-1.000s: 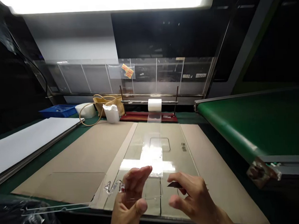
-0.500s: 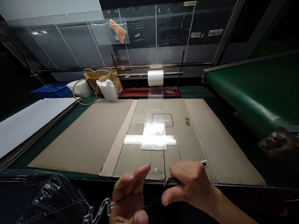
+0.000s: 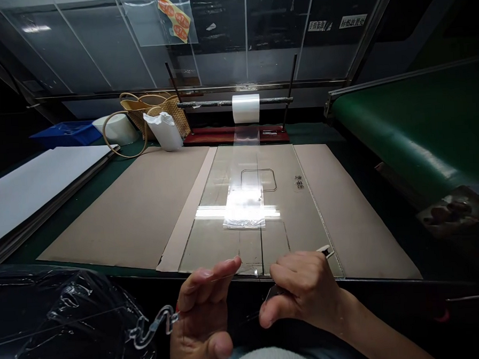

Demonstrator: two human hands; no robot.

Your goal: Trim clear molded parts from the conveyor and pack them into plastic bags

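Observation:
My left hand (image 3: 204,312) is raised palm-inward at the front, its fingers stretched and the thumb apart. A thin clear thread runs across its fingertips. Beside its outer edge hangs a clear plastic hook (image 3: 151,327), close to or touching the hand. My right hand (image 3: 303,291) is curled round a small tool whose pale forked end (image 3: 325,251) sticks out behind the knuckles. At the thumb side shows a dark blade-like part (image 3: 274,292); most of the tool is hidden. Both hands are at the table's front edge, a gap between them.
A clear film strip (image 3: 244,200) runs from a roll (image 3: 246,108) over a marked clear sheet (image 3: 302,224) on brown card (image 3: 128,207). White sheets (image 3: 43,184) lie left, above black plastic wrapping (image 3: 70,317). A green conveyor belt (image 3: 416,116) stands right; a woven bag (image 3: 182,115) behind.
The view has tipped down, so the table sits higher in the picture. Both hands keep nearly the same pose, and the pale tool end shows more.

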